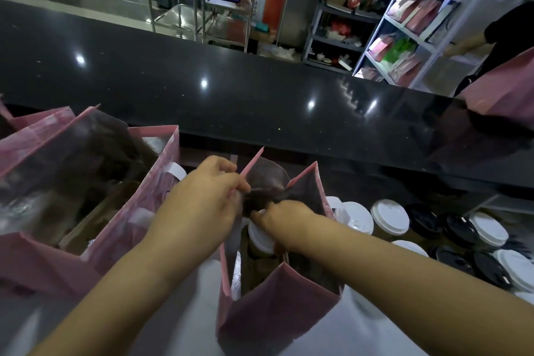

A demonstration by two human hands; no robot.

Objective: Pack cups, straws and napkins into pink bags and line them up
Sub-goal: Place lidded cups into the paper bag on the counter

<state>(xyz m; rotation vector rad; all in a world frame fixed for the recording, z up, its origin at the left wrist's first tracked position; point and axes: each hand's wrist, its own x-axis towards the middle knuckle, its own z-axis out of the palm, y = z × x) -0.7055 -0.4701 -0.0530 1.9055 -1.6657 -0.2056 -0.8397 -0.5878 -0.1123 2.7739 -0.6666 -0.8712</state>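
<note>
Between the two hands, an open pink bag (pixel 277 315) is standing upright on the worktop (pixel 185 312), and a cup (pixel 260 238) with a white lid is sitting inside it, directly under the right hand (pixel 284 221). The bag is looking light and soft-walled, likely to buckle if squeezed mid-panel, so the stiffer top rim is probably the safest place to take hold. The cup is likely heavier, with a lid that may pop, and is better gripped round its body than by the lid.

The left hand (pixel 202 205) is curling its fingers and pinching dark, bunched material at the bag's mouth, just ahead of its fingertips. The right hand is also curling tightly, pinching the same bunched part just above the lid; whether it is touching the lid is unclear through blur.

To the right of the right hand, more lidded cups (pixel 388 218) are waiting in rows. To the left of the left hand, other pink bags (pixel 115 211) are standing.
</note>
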